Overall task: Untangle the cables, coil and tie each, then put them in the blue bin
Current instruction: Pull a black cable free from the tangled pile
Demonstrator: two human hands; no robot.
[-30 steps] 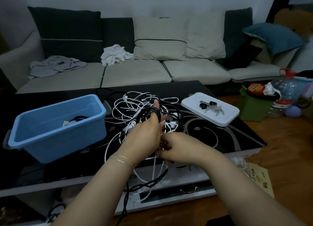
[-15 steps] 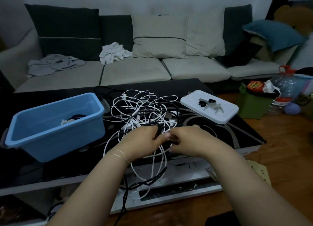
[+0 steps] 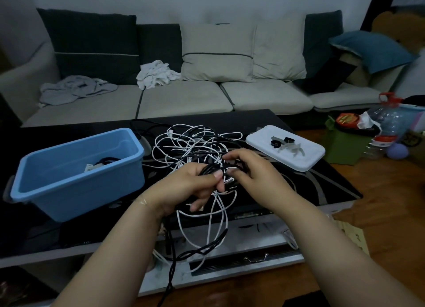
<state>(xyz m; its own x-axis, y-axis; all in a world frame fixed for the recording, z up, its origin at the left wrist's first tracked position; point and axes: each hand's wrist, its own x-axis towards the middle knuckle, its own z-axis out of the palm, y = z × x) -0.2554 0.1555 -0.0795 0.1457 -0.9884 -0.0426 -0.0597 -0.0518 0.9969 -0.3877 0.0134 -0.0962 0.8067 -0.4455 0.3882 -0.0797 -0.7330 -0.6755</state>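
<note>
A tangle of white and black cables [image 3: 193, 145] lies on the black glass coffee table [image 3: 322, 182], with loops hanging over its front edge. My left hand [image 3: 190, 187] grips a bundle of black cable above the near side of the tangle. Just to its right, my right hand [image 3: 250, 173] pinches a black cable strand, its other fingers spread. The blue bin [image 3: 76, 168] stands at the left of the table; a coiled black cable and a white plug part lie inside it.
A white lid [image 3: 305, 157] at the right of the table carries a few cable ties. A sofa with cushions and crumpled cloths runs behind. A green box, a water bottle and clutter sit on the wooden floor at right.
My left hand dropped from its raised pose to table level, still holding the black cable. My right hand shifted up and right, fingers spreading over the tangle.
</note>
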